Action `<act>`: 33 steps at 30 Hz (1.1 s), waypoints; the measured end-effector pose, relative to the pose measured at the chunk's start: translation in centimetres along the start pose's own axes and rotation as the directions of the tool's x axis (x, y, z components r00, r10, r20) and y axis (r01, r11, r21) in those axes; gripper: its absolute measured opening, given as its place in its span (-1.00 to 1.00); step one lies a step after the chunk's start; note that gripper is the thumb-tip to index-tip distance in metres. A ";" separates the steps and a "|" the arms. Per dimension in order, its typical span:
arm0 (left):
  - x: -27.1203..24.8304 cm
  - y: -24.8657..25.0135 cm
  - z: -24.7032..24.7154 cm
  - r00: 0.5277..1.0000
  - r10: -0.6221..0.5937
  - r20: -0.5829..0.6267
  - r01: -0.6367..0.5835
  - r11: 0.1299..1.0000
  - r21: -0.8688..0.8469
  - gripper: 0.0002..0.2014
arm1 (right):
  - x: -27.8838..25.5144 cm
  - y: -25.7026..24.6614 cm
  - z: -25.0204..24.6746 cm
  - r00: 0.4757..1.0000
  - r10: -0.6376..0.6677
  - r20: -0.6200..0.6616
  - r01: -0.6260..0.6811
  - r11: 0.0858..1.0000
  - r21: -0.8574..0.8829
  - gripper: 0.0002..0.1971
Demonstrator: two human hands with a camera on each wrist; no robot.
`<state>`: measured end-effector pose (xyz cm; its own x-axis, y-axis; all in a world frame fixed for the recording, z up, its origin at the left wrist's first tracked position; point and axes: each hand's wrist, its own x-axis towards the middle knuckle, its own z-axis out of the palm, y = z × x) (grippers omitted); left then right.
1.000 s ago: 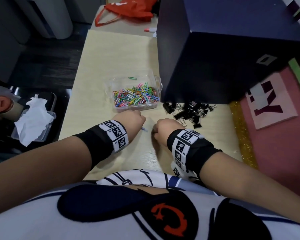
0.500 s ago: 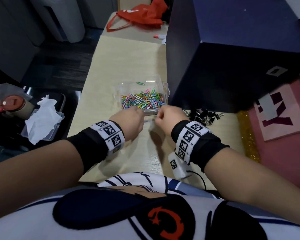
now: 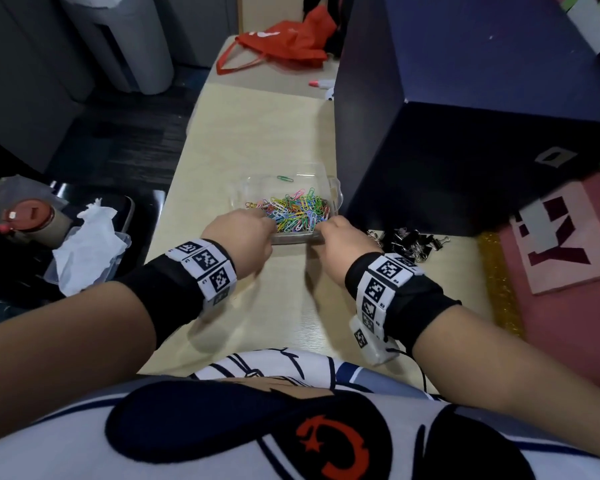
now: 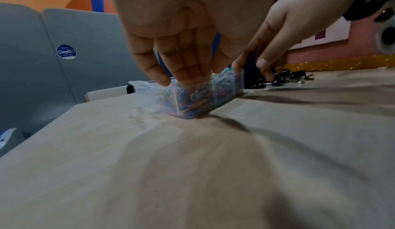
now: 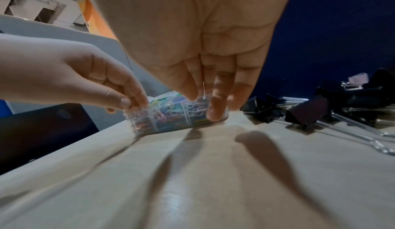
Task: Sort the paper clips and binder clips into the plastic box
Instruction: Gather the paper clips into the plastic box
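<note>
- The left hand (image 3: 240, 237) reaches forward, palm down, and its fingertips (image 4: 158, 78) curl over the near left rim of the plastic box (image 3: 335, 195), gripping it.
- The right hand (image 3: 340, 247) mirrors it at the near right corner: thumb inside the rim, fingers (image 5: 215, 107) down the outer wall, clasping the box.
- Both forearms come in from the near edge, each wrist wrapped in a black band with square-patterned white markers.
- The clear box stands on the pale wooden counter (image 3: 257, 133) and holds a heap of coloured paper clips (image 3: 291, 211); one green clip lies apart at its far side.
- Black binder clips (image 3: 409, 242) lie in a loose pile on the counter just right of the right hand.
- A large dark blue box (image 3: 465, 133) stands behind them.
- A red bag (image 3: 284, 46) lies at the counter's far end; crumpled white tissue (image 3: 87, 244) sits off to the left.
</note>
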<state>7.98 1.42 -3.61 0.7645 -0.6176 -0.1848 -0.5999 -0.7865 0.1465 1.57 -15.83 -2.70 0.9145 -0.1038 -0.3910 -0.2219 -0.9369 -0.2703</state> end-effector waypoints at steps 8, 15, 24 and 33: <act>-0.4 -0.2 -0.5 0.985 0.113 -0.132 -0.105 0.993 0.060 -0.46 | -1.0 -1.8 -1.9 0.994 -0.025 0.105 0.037 0.993 -0.116 -0.67; -0.6 0.0 2.0 0.979 0.178 0.104 -0.192 0.969 0.153 -0.38 | -0.3 -1.3 -1.0 0.995 -0.073 0.066 0.075 0.996 -0.038 -0.38; -1.6 0.2 1.8 0.978 0.196 0.076 -0.205 0.971 0.127 -0.28 | 0.2 -1.2 -1.8 0.999 0.026 -0.026 -0.027 1.000 -0.016 -0.56; -2.2 0.2 2.5 0.957 0.172 0.234 -0.214 0.963 0.167 -0.18 | 0.0 -1.1 -1.6 0.994 0.034 0.108 -0.023 0.995 -0.101 -0.48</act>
<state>5.61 2.56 -5.58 0.5733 -0.7263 -0.3792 -0.7801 -0.6254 0.0183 2.38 -15.34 -1.01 0.8646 -0.0986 -0.4927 -0.2073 -0.9632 -0.1709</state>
